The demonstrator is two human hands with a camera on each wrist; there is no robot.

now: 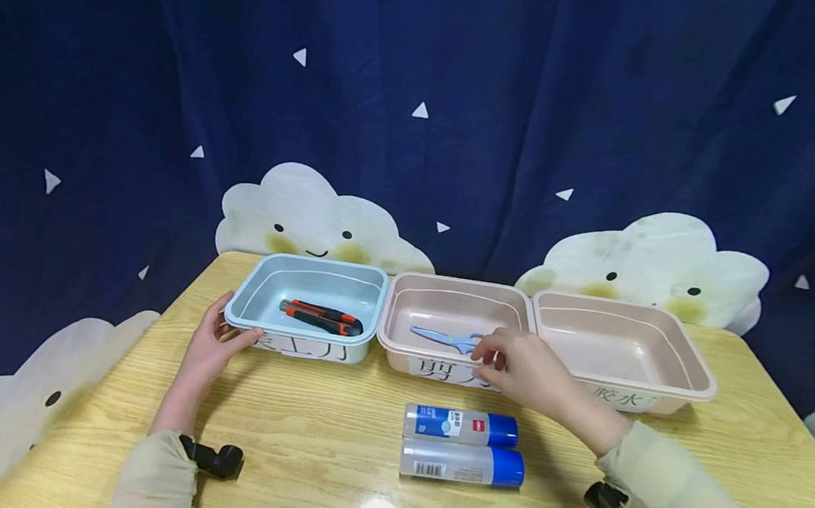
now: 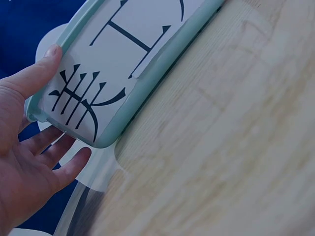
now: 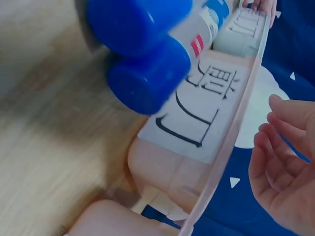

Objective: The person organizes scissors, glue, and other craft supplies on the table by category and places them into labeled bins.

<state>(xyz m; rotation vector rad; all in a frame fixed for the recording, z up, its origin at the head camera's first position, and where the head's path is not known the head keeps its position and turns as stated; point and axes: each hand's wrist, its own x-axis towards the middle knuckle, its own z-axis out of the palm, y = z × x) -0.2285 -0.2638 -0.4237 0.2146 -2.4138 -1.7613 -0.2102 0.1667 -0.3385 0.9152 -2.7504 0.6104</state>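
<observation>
My left hand (image 1: 210,341) holds the front left corner of the light blue bin (image 1: 312,262), thumb on the front rim and fingers round the side. In the left wrist view, the thumb of the left hand (image 2: 34,123) lies against the labelled front. Two red-and-black utility knives (image 1: 325,317) lie in that bin. Over the front of the middle pink bin (image 1: 461,286), my right hand (image 1: 521,367) hovers with loosely bent fingers. Blue scissors (image 1: 443,338) lie in this bin, close to the fingertips. In the right wrist view, nothing shows in the right hand (image 3: 283,162).
A second pink bin (image 1: 628,308) stands at the right end of the row. Two glue sticks (image 1: 455,462) with blue caps lie side by side on the wooden table (image 1: 306,477), before the middle bin. A dark blue curtain (image 1: 430,55) hangs behind.
</observation>
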